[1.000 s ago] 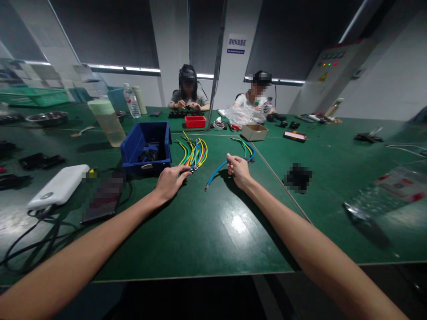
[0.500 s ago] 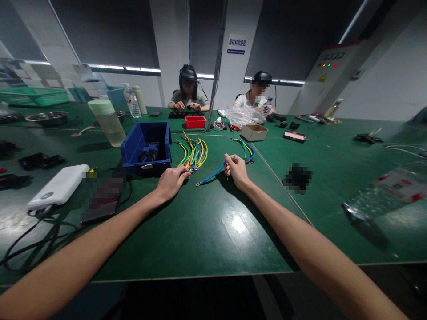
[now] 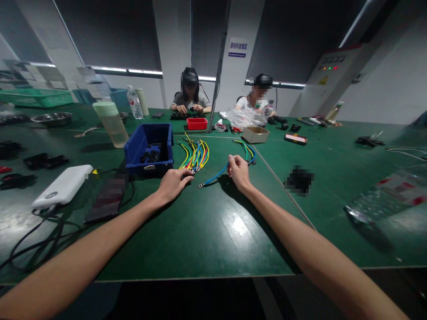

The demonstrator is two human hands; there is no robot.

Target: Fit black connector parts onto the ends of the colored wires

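While the left hand [image 3: 173, 183] keeps resting flat, fingers loose, on the near ends of the bundle of wires [image 3: 195, 155] beside the blue bin [image 3: 148, 151], the right hand [image 3: 239, 171] stays pinched on the blue wire [image 3: 215, 176] (its free end has swung left, closer to the bundle). Looks like it's joining that pile.

Bare green table [image 3: 213, 231] lies open between both forearms and the near edge. Ahead, a fan of coloured wires [image 3: 195, 154] blocks the centre; the blue bin [image 3: 150, 149] stands just left of it. A power bank [image 3: 63, 186] and cables [image 3: 36, 242] crowd the left.
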